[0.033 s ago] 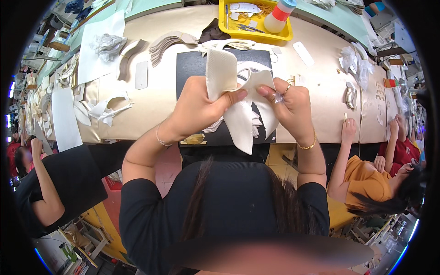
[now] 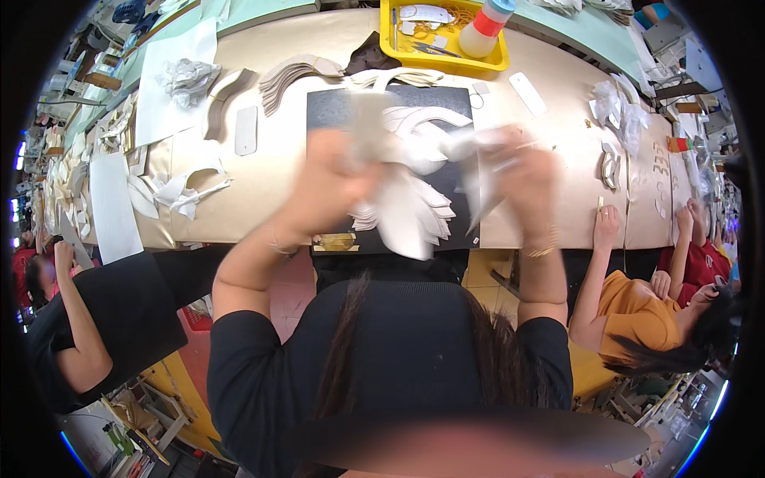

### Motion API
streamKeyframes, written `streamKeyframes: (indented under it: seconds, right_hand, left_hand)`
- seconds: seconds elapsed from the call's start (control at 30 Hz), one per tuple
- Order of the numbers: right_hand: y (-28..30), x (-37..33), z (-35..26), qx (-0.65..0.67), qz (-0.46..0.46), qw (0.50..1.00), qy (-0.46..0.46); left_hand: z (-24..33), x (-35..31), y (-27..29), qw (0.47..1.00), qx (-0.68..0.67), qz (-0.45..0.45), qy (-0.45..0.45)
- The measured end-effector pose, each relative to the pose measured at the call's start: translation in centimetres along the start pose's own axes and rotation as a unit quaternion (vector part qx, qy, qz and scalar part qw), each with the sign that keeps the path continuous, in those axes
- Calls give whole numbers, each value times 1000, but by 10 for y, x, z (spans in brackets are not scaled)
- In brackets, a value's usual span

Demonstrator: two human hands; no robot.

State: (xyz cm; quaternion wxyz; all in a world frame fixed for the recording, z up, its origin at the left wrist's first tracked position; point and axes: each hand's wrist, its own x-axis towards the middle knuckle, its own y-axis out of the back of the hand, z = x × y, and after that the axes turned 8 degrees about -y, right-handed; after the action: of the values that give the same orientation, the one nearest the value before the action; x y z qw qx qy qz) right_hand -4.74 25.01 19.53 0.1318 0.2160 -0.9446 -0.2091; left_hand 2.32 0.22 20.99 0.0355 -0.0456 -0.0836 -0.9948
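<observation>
My left hand (image 2: 331,179) is closed on a curved white piece of soft sheet material (image 2: 401,219), smeared by motion. One end of the piece stands up above that hand and another flap hangs below it. At the right, my right hand (image 2: 523,179) is also closed on part of the piece, though blur hides its fingers. Both hands are above a dark board (image 2: 331,107). On the board lies a fanned stack of white cut pieces (image 2: 437,213), with more curved white pieces (image 2: 438,116) behind it, partly covered by my hands.
A yellow tray (image 2: 500,61) at the back holds a bottle (image 2: 483,32) and small tools. Fanned curved strips (image 2: 291,76) and a white cutout (image 2: 191,187) lie left. Plastic bags (image 2: 629,115) lie right. A co-worker's hand (image 2: 607,227) rests at the table's right edge.
Both hands have blurred with quick motion. My right hand has shifted slightly right, and the gap between the hands has widened, uncovering more of the stack on the board.
</observation>
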Motion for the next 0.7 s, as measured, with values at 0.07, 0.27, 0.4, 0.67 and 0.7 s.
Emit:
streamKeyframes:
  seconds: [0.07,0.27,0.4,0.67,0.7]
  right_hand:
    - [50,4,-4,52,212,975,38]
    - [63,18,36,-161,223,960,-53]
    - [21,15,28,-191,196,959,-73]
    - [-71,23,-4,-254,126,957,-65]
    - [-77,22,-3,-241,119,962,-53]
  left_hand:
    - [9,5,37,973,-93,180,115]
    - [-45,9,13,989,-130,73,3]
    - [-56,19,-12,964,-246,96,25]
    - [-76,37,-63,970,-180,148,-63]
    - [-80,36,-65,973,-176,132,-65]
